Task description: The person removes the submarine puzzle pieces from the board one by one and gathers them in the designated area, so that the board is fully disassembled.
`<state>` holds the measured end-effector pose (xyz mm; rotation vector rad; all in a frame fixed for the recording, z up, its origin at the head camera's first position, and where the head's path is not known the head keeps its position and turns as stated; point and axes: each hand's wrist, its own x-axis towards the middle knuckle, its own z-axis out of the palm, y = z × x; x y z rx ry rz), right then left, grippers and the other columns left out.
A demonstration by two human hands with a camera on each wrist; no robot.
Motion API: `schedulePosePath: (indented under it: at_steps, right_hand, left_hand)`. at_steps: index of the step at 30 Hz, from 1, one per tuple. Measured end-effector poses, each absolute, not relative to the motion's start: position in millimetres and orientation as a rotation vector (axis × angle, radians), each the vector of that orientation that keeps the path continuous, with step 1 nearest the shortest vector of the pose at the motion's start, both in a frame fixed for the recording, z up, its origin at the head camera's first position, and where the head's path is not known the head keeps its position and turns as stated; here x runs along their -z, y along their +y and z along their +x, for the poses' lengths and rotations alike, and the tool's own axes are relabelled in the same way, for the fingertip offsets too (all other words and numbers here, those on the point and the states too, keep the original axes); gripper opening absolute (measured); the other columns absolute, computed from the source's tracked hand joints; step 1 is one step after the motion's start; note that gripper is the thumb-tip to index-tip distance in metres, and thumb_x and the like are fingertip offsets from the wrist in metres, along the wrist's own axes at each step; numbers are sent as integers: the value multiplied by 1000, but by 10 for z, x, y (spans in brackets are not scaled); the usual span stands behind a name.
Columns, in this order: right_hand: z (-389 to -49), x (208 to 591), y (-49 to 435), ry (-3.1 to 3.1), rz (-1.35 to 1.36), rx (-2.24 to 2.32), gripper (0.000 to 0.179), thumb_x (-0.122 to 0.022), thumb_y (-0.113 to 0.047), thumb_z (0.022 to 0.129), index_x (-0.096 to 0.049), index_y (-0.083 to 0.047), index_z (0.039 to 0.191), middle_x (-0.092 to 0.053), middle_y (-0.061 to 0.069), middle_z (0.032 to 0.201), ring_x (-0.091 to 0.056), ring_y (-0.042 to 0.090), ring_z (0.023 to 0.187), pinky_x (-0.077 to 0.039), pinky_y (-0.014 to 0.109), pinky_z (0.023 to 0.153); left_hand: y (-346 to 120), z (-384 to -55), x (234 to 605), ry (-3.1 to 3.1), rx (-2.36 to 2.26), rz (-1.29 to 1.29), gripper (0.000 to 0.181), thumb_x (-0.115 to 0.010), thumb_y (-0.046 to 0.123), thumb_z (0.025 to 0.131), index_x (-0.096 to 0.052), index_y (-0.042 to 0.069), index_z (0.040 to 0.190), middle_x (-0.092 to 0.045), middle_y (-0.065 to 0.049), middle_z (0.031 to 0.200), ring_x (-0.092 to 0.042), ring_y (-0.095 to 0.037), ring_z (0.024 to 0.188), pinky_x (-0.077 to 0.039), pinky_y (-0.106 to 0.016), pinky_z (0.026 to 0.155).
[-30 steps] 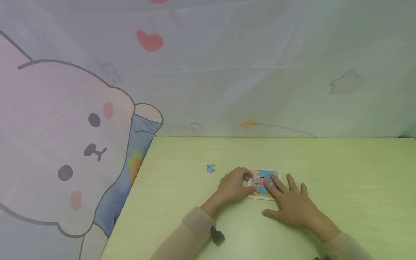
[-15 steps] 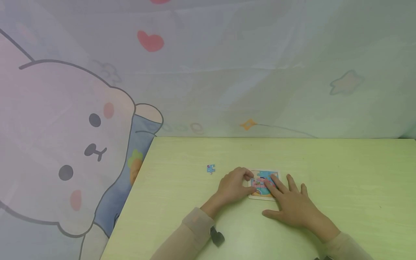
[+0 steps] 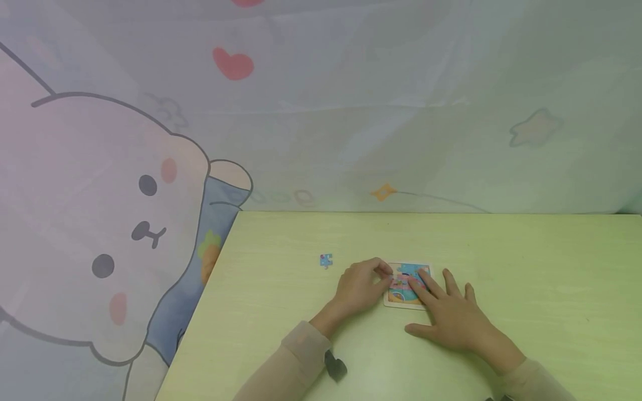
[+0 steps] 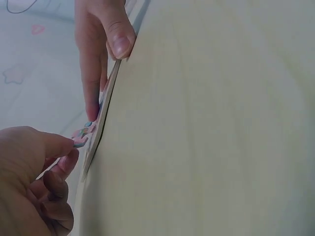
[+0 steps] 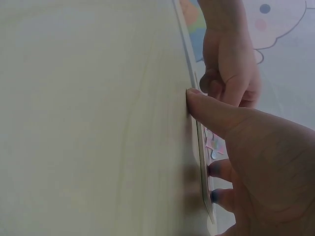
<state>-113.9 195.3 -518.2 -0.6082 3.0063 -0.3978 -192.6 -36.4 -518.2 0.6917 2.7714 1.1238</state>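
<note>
A small jigsaw puzzle (image 3: 407,299) with a pale frame lies on the table, its picture blue, pink and yellow. At its left side my left hand (image 3: 358,287) pinches a puzzle piece (image 4: 80,143) between thumb and finger. In the left wrist view that piece looks raised and tilted above the board. My right hand (image 3: 453,317) is spread over the puzzle's right side. Two of its fingertips rest on the pieces, while the thumb lies on the table in front. Some of the picture is hidden under those fingers.
A loose blue puzzle piece (image 3: 326,260) lies on the table left of the board. The pale yellow-green table (image 3: 541,289) ends at a back edge against a printed cloth (image 3: 351,111) with a cartoon animal. A black heart-shaped item (image 3: 335,366) is by the left sleeve.
My left thumb has moved up from the puzzle's lower left toward the fingers and now pinches a piece. The right hand and the loose blue piece have stayed in place.
</note>
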Motion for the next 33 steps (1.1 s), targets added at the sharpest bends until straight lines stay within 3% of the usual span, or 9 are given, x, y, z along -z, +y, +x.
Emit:
schedulePosePath:
  at_steps: [1,4,8,14,19,26,33]
  right_hand:
    - [-1139,5181,1951,3007,-611,398,97,-57,-78,90,-38,-15,162,-29,16,167,-19,65,144,-20,89,97]
    - [-1141,5177,1947,3006,-614,404,97,-56,-78,90,-38,-15,162,-29,16,167,-20,65,144,-20,89,96]
    - [-1142,5175,1943,3000,-601,407,98,-55,-80,89,-37,-17,162,-29,15,167,-20,64,145,-21,88,97]
    - [-1145,5175,1947,3006,-602,403,98,-54,-81,89,-37,-18,162,-30,14,167,-20,63,145,-21,88,98]
    - [-1144,5181,1951,3011,-607,402,98,-53,-80,89,-37,-18,162,-30,14,167,-20,63,145,-21,87,98]
    - [-1149,5171,1963,3014,-615,403,97,-54,-80,90,-36,-17,162,-29,14,168,-20,63,145,-21,88,98]
    - [-1146,5160,1974,3005,-611,417,98,-54,-80,90,-36,-17,163,-29,15,168,-20,64,145,-20,88,98]
  left_hand:
    - [-368,-1931,5178,2774,-1138,687,8,-71,29,100,-73,24,107,-69,20,95,-65,-4,101,-51,-32,86]
    - [-407,-1952,5141,2768,-1192,654,9,-71,29,100,-73,24,108,-70,21,95,-59,-2,72,-49,-28,70]
    - [-524,-2005,5076,2743,-1271,583,11,-71,27,100,-73,23,109,-70,18,98,-34,-6,44,-35,-26,48]
    - [-812,-2136,5004,2785,-1260,534,14,-70,26,100,-74,19,111,-73,10,102,-30,-6,45,-34,-25,53]
    - [-1070,-2259,5015,2795,-1254,468,16,-69,26,100,-74,17,112,-73,4,105,-32,-8,45,-29,-23,43]
    - [-1275,-2405,5036,2845,-1224,355,14,-73,25,97,-75,17,109,-73,5,102,-51,-10,60,-40,-27,53]
    - [-1284,-2464,5064,2813,-1180,344,16,-73,25,98,-75,15,111,-75,2,104,-59,-14,70,-45,-29,58]
